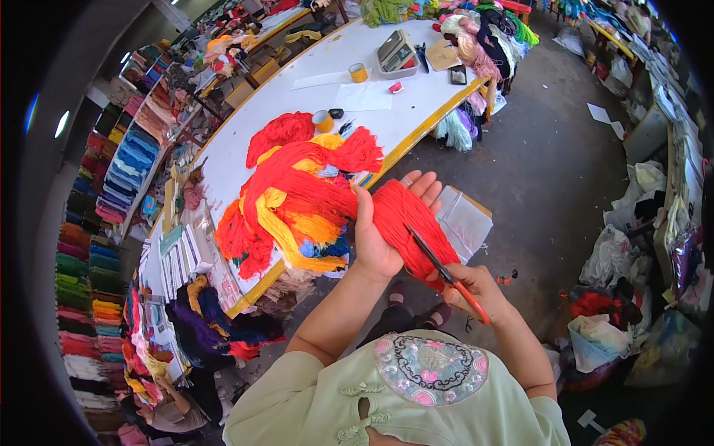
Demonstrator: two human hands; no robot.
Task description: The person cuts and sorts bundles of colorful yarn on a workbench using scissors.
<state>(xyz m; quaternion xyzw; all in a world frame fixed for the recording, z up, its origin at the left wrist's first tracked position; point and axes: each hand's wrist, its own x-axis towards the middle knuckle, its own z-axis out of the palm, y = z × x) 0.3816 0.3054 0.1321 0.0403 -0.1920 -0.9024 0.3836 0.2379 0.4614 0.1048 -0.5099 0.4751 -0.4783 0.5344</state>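
Work in hand: cutting a red yarn hank (pixel 407 223) with scissors (pixel 440 269).

Left hand (pixel 375 241): palm up and spread wide, fingers open, with the hank draped across it and hanging off toward the right hand.
Right hand (pixel 476 291): closed round the orange scissor handles. The blades are narrowly parted and lie on top of the hank, pointing toward the left palm.

Progress (judged): at the cut or just before it. No severed strands or loose ends are visible at the blades, and I cannot tell whether any thread is already parted. The mixed heap of red, orange and yellow hanks (pixel 297 201) beyond and left of the left hand looks like stock waiting or already handled; which one cannot be told.

Edges and room:
- The yellow table edge (pixel 416 134) runs just left of the left hand, and the heap spills over it.
- A clear plastic packet (pixel 467 219) is close beyond the hands, partly hidden by the hank.
- Bare floor (pixel 550 171) is open to the right of the right hand.
- Stuffed bags (pixel 617 238) stand well apart, far right.
- Another person (pixel 167 412) crouches low, well left of the left elbow.
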